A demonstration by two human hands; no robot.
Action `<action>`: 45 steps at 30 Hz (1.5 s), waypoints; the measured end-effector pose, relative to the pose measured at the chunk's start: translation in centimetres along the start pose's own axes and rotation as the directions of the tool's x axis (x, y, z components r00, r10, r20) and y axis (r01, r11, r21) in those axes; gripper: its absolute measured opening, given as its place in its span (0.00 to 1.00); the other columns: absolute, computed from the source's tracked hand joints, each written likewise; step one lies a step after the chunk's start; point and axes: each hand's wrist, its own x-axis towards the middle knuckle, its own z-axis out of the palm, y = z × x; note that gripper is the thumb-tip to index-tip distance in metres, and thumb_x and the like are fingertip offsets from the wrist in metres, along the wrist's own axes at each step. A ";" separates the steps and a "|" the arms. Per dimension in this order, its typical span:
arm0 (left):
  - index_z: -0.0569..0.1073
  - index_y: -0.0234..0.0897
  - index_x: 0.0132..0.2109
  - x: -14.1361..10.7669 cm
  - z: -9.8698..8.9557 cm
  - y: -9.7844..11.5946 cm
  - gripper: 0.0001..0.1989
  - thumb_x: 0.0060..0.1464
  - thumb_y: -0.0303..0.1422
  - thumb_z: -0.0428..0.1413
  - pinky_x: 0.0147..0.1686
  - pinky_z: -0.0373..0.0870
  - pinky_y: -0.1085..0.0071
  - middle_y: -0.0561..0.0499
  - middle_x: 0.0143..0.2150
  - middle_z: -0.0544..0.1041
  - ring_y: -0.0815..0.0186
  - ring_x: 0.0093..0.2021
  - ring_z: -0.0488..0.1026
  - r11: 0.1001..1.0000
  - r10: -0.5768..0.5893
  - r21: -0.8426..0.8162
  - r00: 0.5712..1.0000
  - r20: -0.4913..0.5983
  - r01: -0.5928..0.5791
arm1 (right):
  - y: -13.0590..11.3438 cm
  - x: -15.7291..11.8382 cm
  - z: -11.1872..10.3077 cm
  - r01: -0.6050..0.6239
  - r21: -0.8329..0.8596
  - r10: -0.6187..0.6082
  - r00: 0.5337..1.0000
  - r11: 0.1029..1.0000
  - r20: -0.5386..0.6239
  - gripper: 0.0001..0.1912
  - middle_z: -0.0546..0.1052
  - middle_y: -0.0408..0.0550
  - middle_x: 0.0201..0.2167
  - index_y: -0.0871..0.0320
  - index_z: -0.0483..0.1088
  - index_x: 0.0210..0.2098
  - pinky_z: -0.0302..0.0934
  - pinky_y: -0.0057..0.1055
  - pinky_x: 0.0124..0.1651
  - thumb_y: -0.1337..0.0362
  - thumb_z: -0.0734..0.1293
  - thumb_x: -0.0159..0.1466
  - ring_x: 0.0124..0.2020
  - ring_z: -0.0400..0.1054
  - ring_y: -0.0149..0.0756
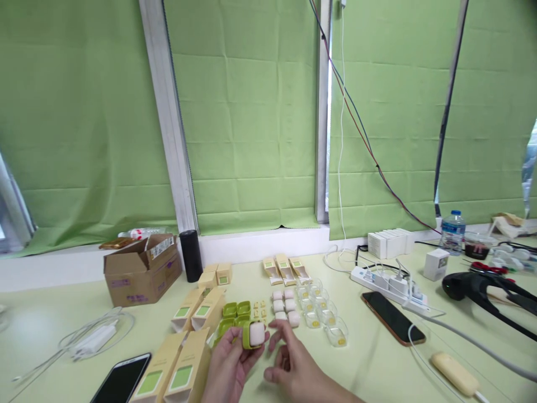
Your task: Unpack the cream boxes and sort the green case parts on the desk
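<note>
My left hand (230, 358) is closed round a small green holder with a pale pink rounded block (257, 334) seated in it. Just to the right, my right hand (293, 358) has its fingers bent and apart, with nothing visible in them. Several green square cups (243, 308) lie beyond my left hand, partly hidden by it. Small yellow pieces (259, 309) sit beside the cups. Pale pink blocks (289, 305) stand in rows past my right hand, and clear plastic covers (326, 312) with yellow dots lie to their right.
Open cream boxes (191, 369) with green windows stand at the left, near a phone (121, 380). More cream boxes (285, 270) lie at the back. A cardboard carton (142, 274) and black cylinder (191, 256) are back left. At right are another phone (393, 318) and a power strip (390, 285).
</note>
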 end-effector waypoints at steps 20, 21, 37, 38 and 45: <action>0.72 0.38 0.43 0.2 -0.8 -2.0 0.27 0.49 0.55 0.68 0.35 0.78 0.62 0.44 0.33 0.83 0.55 0.36 0.83 0.925 0.036 0.367 0.982 0.186 -0.104 | -0.5 1.8 1.2 0.230 0.511 -0.061 0.944 0.828 -0.324 0.29 0.79 0.48 0.39 0.54 0.74 0.45 0.71 0.34 0.40 0.56 0.84 0.48 0.39 0.74 0.41; 0.73 0.38 0.43 0.3 -0.9 -1.7 0.27 0.51 0.56 0.66 0.35 0.78 0.63 0.45 0.33 0.83 0.55 0.37 0.82 0.884 0.104 0.430 0.975 0.195 -0.181 | -0.8 1.7 0.9 0.239 0.514 -0.069 0.942 0.824 -0.328 0.28 0.79 0.48 0.39 0.54 0.74 0.44 0.71 0.34 0.40 0.56 0.84 0.48 0.39 0.74 0.41; 0.74 0.46 0.58 -0.8 -1.8 -0.7 0.16 0.66 0.28 0.52 0.60 0.74 0.55 0.43 0.58 0.77 0.54 0.62 0.72 -0.140 0.564 0.635 0.466 0.681 -0.760 | -2.1 0.7 1.1 0.239 0.262 -0.132 0.920 0.935 -0.369 0.35 0.75 0.49 0.50 0.49 0.76 0.52 0.67 0.37 0.51 0.78 0.73 0.46 0.53 0.72 0.48; 0.73 0.45 0.59 -0.8 -1.8 -0.5 0.17 0.66 0.27 0.52 0.59 0.75 0.56 0.42 0.59 0.77 0.54 0.63 0.72 -0.171 0.550 0.632 0.459 0.698 -0.756 | -1.9 0.7 1.4 0.228 0.307 -0.108 0.926 0.924 -0.363 0.37 0.76 0.48 0.49 0.49 0.73 0.54 0.68 0.37 0.50 0.78 0.74 0.46 0.51 0.73 0.46; 0.70 0.45 0.64 -0.7 -1.9 0.6 0.24 0.65 0.22 0.51 0.60 0.76 0.61 0.42 0.60 0.75 0.58 0.63 0.72 -0.293 0.464 0.569 0.406 0.787 -0.768 | -0.1 1.5 2.3 0.229 0.515 -0.134 0.967 0.826 -0.215 0.31 0.78 0.46 0.42 0.49 0.67 0.51 0.68 0.31 0.36 0.55 0.82 0.54 0.38 0.75 0.38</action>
